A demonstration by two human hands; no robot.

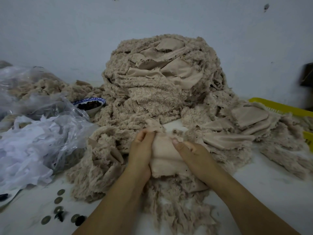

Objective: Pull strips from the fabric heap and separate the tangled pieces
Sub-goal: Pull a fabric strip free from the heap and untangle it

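Both hands are on one strip point(165, 156) of beige plush, smooth backing up, just in front of the big fabric heap point(160, 85) on the white surface point(274, 192). The left hand point(141, 153) has its fingers curled round the strip's left edge, pinching the top corner. The right hand point(191, 154) clamps the other side, thumb on top, the rest of its fingers hidden beneath.

To my eye the thing to do is draw the hands apart slowly, working from that top edge, so the layers peel rather than drag more of the heap down. The shaggy fringe underneath looks caught up with neighbouring pieces and may resist.

A flatter pile of pieces point(237, 133) lies to the right, against a yellow basket point(279, 106). Crumpled plastic bags point(42, 133), a patterned bowl point(90, 105) and some coin-like discs point(58, 200) crowd the left.
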